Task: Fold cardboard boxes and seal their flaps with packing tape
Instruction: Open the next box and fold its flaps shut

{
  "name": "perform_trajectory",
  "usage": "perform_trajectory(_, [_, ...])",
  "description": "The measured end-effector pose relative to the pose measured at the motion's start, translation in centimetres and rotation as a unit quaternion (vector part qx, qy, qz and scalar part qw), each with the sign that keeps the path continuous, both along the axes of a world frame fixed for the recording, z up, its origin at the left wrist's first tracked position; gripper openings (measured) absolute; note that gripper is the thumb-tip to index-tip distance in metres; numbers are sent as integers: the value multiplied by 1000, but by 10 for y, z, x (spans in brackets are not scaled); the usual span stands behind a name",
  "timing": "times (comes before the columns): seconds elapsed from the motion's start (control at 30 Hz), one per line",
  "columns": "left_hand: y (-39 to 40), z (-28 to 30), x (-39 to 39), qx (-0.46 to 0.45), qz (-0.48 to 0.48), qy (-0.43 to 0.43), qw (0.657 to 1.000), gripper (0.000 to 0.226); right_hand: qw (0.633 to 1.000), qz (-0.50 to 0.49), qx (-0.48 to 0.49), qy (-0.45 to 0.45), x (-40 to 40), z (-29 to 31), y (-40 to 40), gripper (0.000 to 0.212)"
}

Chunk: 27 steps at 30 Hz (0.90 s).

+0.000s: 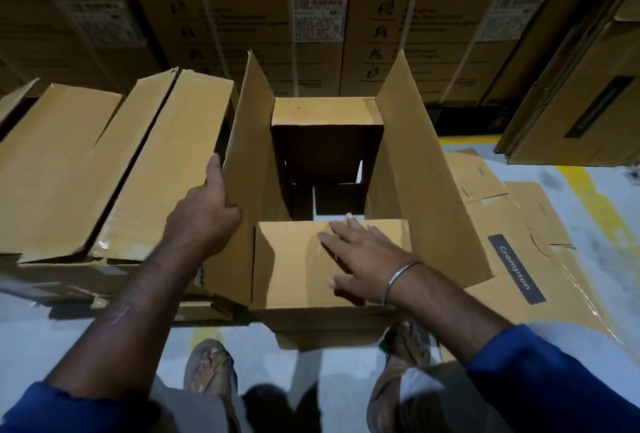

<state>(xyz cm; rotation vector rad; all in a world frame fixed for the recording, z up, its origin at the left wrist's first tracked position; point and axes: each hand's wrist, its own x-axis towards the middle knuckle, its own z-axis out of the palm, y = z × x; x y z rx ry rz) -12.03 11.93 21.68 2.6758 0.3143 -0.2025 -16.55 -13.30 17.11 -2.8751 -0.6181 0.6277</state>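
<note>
While the open box [325,190] stands on the floor [568,197] right in front of the person's feet, its top is only partly folded. The near short flap [294,259] is pushed down, and the far short flap [325,110] is down too. The two long side flaps stick up. The right hand [360,256] lies flat on the near flap with straight fingers, pressing it. The left hand [204,207] holds the edge of the left long flap [249,162], with one finger pointing along its outside and the others curled round the edge.

To do this step well, I think the right hand should keep the short flap flat and level. Then the left hand can swing the long flap over it. The right long flap [422,169] should come down after, so the two edges meet in the middle with no gap. No tape roll can be seen.

Folded boxes [114,162] lie to the left. Flat cardboard [519,259] lies to the right.
</note>
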Motion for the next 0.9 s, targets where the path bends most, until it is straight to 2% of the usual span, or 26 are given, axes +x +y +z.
perform_trajectory(0.17, [0,0,4,-11,-22,12,1000,107,990,-8,-129,58,-2,-37,12,76])
perform_trajectory(0.27, [0,0,5,-16,-39,16,999,110,989,-36,-110,89,-1,-40,11,73])
perform_trajectory(0.57, [-6,2,8,8,-36,24,999,113,997,-68,-41,8,17,-17,21,78])
perform_trajectory(0.73, [-12,4,8,12,-40,30,999,115,987,-120,34,-98,97,-7,32,85])
perform_trajectory(0.9, [-7,0,9,-9,-59,23,998,114,979,-168,18,-110,195,-16,39,91])
